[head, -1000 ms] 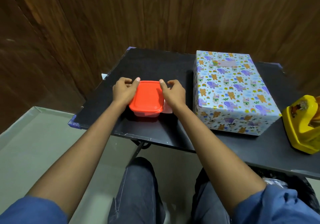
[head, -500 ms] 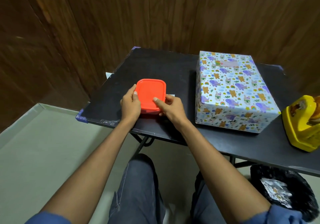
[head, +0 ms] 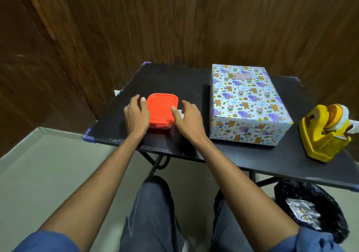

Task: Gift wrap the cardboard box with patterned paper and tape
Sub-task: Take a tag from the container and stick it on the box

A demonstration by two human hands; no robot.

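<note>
**Wrapped box at rest; both hands at red-lidded container**

A black table (head: 194,84) is seen against a wood-panelled wall. The cardboard box (head: 246,104), fully covered in patterned paper printed with elephants and bears, is found lying flat on the right half of the table, untouched by either hand. A yellow tape dispenser (head: 324,133) is placed to the right of the box, near the table's right edge, apart from the box.

On the left half of the table, near its front edge, a small container with a red lid (head: 162,108) is set down. The left hand (head: 136,115) is laid against the container's left side, fingers loosely spread, thumb at the lid's far left corner. The right hand (head: 188,117) is placed against its right side, likewise open, thumb on the lid's edge. A firm grip is not evident on either side.

A bin lined with a black bag (head: 310,211), holding crumpled paper scraps, is noted on the floor under the table's near right part.
</note>
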